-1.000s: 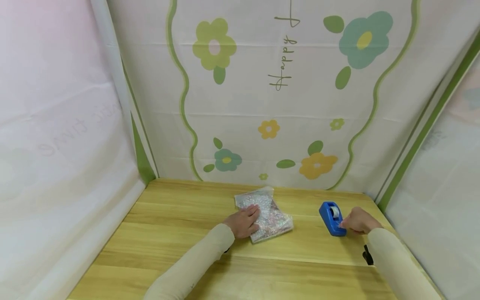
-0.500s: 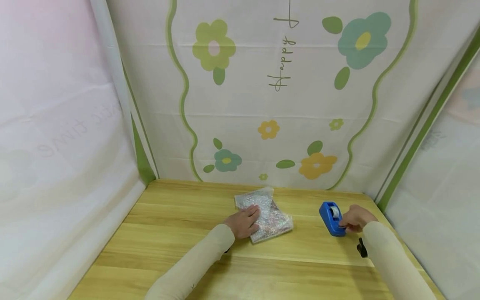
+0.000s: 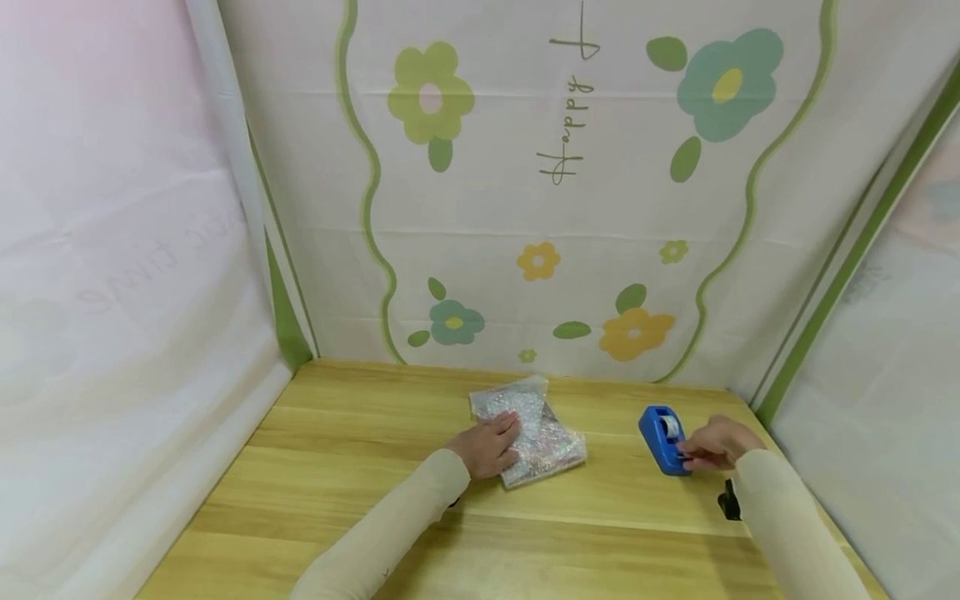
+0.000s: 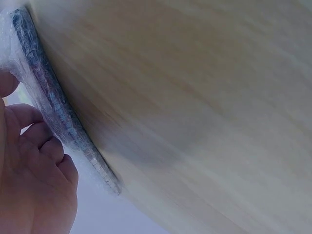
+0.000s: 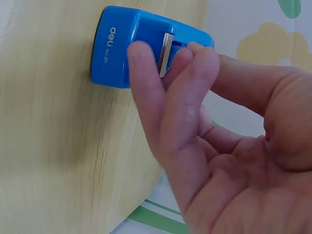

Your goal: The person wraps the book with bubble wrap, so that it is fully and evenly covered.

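Note:
A flat, bubble-wrapped package (image 3: pixel 551 446) lies at a slant on the wooden table. My left hand (image 3: pixel 483 447) rests on its left part, fingers laid over the wrap; the left wrist view shows the package's edge (image 4: pixel 58 107) beside the fingers. To the right stands a blue tape dispenser (image 3: pixel 660 446) with a roll of tape (image 3: pixel 670 427) in it. At its cutter end, my right hand (image 3: pixel 718 442) pinches the tape's end between thumb and index finger. That clear tape is mostly hidden by the fingers in the right wrist view, close to the metal cutter (image 5: pixel 166 55).
The wooden table (image 3: pixel 360 433) carries the package and the dispenser. A white cloth with printed flowers (image 3: pixel 637 333) hangs along its back edge, and more cloth (image 3: pixel 150 333) hangs at both sides. A black wrist device (image 3: pixel 728 502) sits below the right wrist.
At the dispenser's cutter end, my right hand has shifted slightly and its fingers have closed in a pinch. The left hand, package and dispenser stay in place.

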### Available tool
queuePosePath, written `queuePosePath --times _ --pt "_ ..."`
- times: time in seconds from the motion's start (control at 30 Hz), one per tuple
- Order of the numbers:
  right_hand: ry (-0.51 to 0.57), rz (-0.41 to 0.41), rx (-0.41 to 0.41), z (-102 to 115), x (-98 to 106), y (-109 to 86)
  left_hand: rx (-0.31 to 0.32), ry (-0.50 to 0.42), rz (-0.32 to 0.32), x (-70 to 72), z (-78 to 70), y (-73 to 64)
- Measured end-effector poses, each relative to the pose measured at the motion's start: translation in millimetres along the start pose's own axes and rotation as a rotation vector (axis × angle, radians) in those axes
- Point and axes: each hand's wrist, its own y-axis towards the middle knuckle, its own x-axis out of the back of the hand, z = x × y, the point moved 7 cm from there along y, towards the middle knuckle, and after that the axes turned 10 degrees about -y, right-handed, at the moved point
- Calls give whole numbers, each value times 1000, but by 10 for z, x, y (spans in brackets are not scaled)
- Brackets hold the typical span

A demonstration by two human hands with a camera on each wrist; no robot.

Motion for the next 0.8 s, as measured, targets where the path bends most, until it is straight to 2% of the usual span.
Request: queuePosePath --times 0.33,0.63,0.8 --pt "71 31 -28 -43 15 33 -3 -6 5 20 -26 -8" --pt "-24 40 -27 -35 -13 20 11 20 0 -108 75 93" --pt "-19 54 -33 -52 -30 25 16 15 2 -111 86 94"
